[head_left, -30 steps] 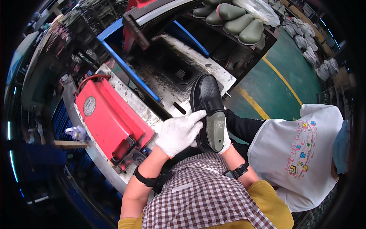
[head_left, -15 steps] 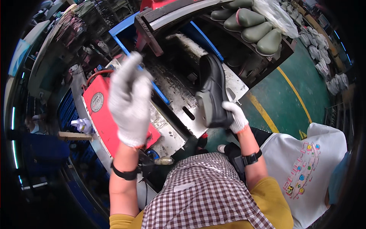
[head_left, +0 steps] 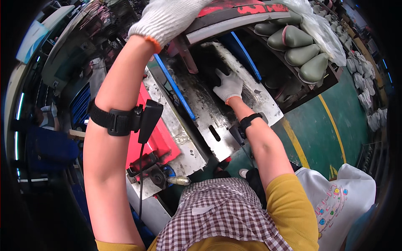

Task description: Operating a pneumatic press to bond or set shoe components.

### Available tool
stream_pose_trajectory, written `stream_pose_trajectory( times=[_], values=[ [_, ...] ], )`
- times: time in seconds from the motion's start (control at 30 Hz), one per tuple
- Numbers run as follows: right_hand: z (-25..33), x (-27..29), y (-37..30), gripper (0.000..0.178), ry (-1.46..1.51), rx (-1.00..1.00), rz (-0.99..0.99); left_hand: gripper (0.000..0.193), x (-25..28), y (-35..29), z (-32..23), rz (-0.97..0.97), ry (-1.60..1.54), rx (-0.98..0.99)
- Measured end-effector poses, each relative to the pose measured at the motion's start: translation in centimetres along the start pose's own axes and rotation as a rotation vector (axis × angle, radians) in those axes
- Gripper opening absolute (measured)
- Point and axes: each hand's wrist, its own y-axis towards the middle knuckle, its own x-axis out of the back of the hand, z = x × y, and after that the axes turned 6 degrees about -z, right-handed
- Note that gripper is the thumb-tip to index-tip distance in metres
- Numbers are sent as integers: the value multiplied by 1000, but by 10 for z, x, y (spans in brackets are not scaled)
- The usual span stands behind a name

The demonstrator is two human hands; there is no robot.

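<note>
Your left hand (head_left: 165,16), in a white knit glove, is raised to the machine's red-topped lid (head_left: 234,14); its fingers curl over the lid's front edge and grip it. Your right hand (head_left: 228,85), gloved the same, reaches into the dark opening under that lid, fingers spread open and flat on the grimy metal bed (head_left: 209,111), holding nothing. A blue rail (head_left: 176,90) runs along the bed's left edge, just beside a red panel (head_left: 155,138). Grey-green shoe lasts (head_left: 299,44) sit on a rack by the bed's far right corner.
</note>
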Motion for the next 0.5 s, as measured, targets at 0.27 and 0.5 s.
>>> stream_pose_trajectory(
  times=[0.27, 0.5],
  values=[
    [4, 1, -7, 75, -68, -2, 81, 69, -8, 20, 9, 25, 107, -220],
    [-47, 28, -46, 52, 345, -121, -244, 65, -24, -12, 0, -145, 43, -218]
  ],
)
